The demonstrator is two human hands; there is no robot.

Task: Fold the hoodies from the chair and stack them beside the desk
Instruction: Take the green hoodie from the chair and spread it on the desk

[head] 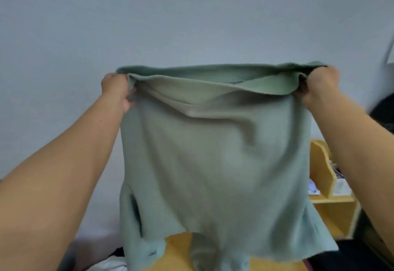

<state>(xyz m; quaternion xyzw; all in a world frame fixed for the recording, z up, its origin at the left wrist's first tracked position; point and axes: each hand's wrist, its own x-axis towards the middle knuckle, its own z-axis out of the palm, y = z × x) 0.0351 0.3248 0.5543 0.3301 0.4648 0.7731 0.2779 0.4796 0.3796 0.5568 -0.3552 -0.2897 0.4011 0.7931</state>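
A pale green hoodie (213,164) hangs spread out in the air in front of me, against a plain wall. My left hand (116,89) grips its upper left corner and my right hand (319,86) grips its upper right corner, both arms stretched forward and up. The top edge sags open between my hands. The lower part, with its sleeves dangling, hangs down over a wooden desk (179,255). The chair is out of sight.
A light wooden shelf unit (332,204) with dividers and small items stands on the right behind the hoodie. Dark and white clothing (115,260) lies at the bottom left beside the desk. A dark object (383,110) shows at the right edge.
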